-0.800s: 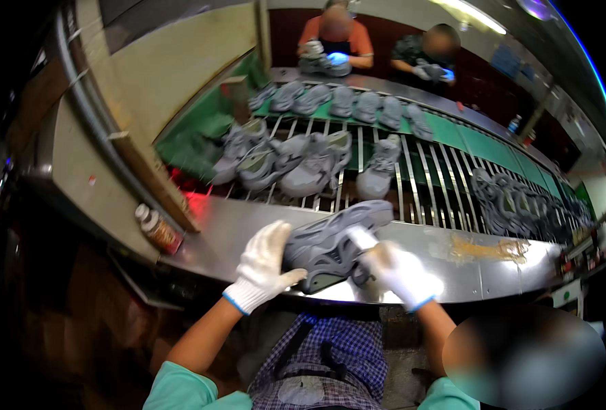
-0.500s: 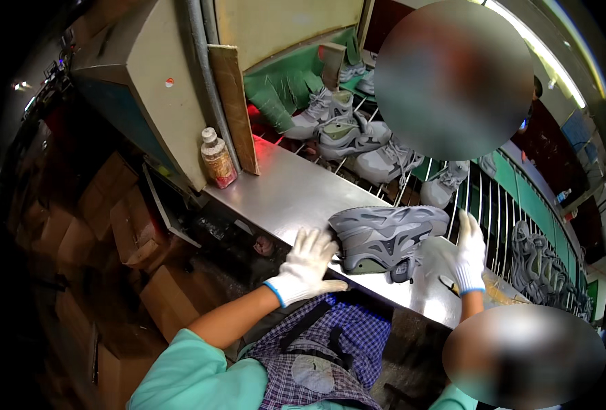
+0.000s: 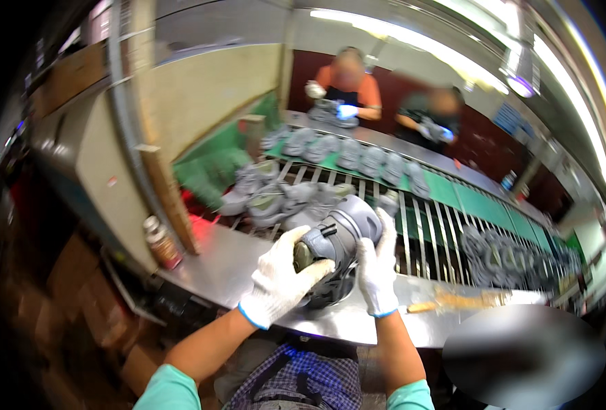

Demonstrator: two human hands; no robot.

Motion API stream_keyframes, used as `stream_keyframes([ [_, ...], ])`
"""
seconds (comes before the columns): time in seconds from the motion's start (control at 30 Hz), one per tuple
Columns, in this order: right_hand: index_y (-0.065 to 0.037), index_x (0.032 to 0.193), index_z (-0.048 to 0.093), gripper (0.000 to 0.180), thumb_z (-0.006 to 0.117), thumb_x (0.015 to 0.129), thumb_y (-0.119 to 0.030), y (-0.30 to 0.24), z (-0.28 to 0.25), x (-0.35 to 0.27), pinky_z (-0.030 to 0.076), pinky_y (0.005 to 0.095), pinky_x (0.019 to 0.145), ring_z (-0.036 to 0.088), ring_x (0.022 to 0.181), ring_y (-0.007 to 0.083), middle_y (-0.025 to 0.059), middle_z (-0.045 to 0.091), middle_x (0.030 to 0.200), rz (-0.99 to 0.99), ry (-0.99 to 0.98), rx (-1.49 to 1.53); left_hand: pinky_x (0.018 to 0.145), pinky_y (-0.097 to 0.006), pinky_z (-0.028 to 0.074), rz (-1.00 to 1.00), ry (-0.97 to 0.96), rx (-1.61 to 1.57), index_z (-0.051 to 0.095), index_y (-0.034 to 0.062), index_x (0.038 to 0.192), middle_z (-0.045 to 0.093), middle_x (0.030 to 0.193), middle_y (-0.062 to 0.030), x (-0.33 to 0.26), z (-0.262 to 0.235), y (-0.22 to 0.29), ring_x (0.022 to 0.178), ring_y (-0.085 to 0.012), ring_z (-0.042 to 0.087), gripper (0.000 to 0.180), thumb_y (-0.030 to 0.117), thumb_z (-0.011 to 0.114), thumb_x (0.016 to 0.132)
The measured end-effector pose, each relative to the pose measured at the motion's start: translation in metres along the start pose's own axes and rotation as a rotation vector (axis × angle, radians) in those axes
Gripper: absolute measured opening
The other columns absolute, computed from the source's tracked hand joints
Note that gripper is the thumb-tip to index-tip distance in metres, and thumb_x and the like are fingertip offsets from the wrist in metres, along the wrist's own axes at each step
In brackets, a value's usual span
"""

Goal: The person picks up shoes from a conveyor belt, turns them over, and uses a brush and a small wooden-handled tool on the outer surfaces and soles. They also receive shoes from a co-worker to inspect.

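A grey sneaker (image 3: 342, 236) is held up between both hands above the near strip of the metal table (image 3: 238, 263). My left hand (image 3: 282, 277), in a white knit glove with a blue cuff, grips its heel end, with the thumb across the side. On the other end of the sneaker, my right hand (image 3: 376, 270), gloved the same way, presses its fingers and thumb against the toe. The palms hide part of the shoe. A darker grey part shows beneath it; I cannot tell whether that is its sole or a second shoe.
Behind, several grey sneakers (image 3: 265, 198) lie on a roller rack (image 3: 419, 232); a row of shoes (image 3: 361, 156) stands beyond. A bottle (image 3: 160, 242) stands by a wooden post (image 3: 166, 198). More shoes (image 3: 515, 256) are at right. Two people (image 3: 347, 85) handle shoes across the line.
The sneaker has come up off the table and turned, with both hands now closed on it. Before, the hands were open at either side. My view has tilted up, showing the people opposite.
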State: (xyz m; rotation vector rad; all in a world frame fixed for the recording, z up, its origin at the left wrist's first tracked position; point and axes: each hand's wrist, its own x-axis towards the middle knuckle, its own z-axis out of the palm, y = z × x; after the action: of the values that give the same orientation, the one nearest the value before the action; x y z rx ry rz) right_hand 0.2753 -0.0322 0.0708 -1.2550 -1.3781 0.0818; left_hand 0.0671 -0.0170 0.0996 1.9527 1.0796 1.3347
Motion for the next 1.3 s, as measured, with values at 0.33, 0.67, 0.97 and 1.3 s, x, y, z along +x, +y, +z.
stream_keyframes([
  [0.33,-0.003,0.148,0.049,0.061,0.074,0.098,-0.029,-0.005,-0.168,-0.045,0.053,0.0408,0.104,0.068,0.118,0.0309,0.0212,0.067,0.13,0.437,-0.133,-0.144,0.089,-0.049,0.063,0.708,-0.205,0.076,0.064,-0.0062,0.129,0.07,0.12,-0.0274,-0.045,0.097,0.057,0.103,-0.0446,0.074,0.078,0.022,0.098,0.064],
  [0.67,0.002,0.132,0.064,0.044,0.078,0.094,-0.016,0.007,-0.181,-0.164,0.056,0.0344,0.098,0.068,0.109,0.0187,0.0134,0.072,0.119,0.802,0.053,-0.043,0.09,-0.042,0.062,0.955,-0.451,0.05,0.076,0.0054,0.119,0.066,0.127,-0.0153,-0.148,0.138,0.017,0.115,-0.0326,0.064,0.04,0.015,0.076,0.08],
  [0.97,-0.003,0.124,0.068,0.038,0.077,0.096,-0.028,0.061,-0.079,-0.131,0.055,0.0415,0.097,0.07,0.109,0.0341,0.0174,0.071,0.116,0.342,-0.151,-0.263,0.1,-0.048,0.058,0.823,-0.531,0.173,0.074,0.0066,0.118,0.068,0.128,-0.0147,-0.056,0.065,-0.043,0.115,-0.0362,0.069,0.057,0.017,0.089,0.065],
  [1.3,-0.012,0.127,0.069,0.037,0.064,0.09,-0.015,0.114,-0.149,-0.084,0.05,0.0492,0.109,0.065,0.122,0.0364,0.0143,0.07,0.126,0.097,-0.576,-0.885,0.109,-0.048,0.051,0.194,-0.777,0.671,0.053,0.0199,0.156,0.062,0.139,-0.0132,0.001,-0.014,-0.072,0.125,-0.0358,0.06,0.089,0.051,0.087,0.079],
])
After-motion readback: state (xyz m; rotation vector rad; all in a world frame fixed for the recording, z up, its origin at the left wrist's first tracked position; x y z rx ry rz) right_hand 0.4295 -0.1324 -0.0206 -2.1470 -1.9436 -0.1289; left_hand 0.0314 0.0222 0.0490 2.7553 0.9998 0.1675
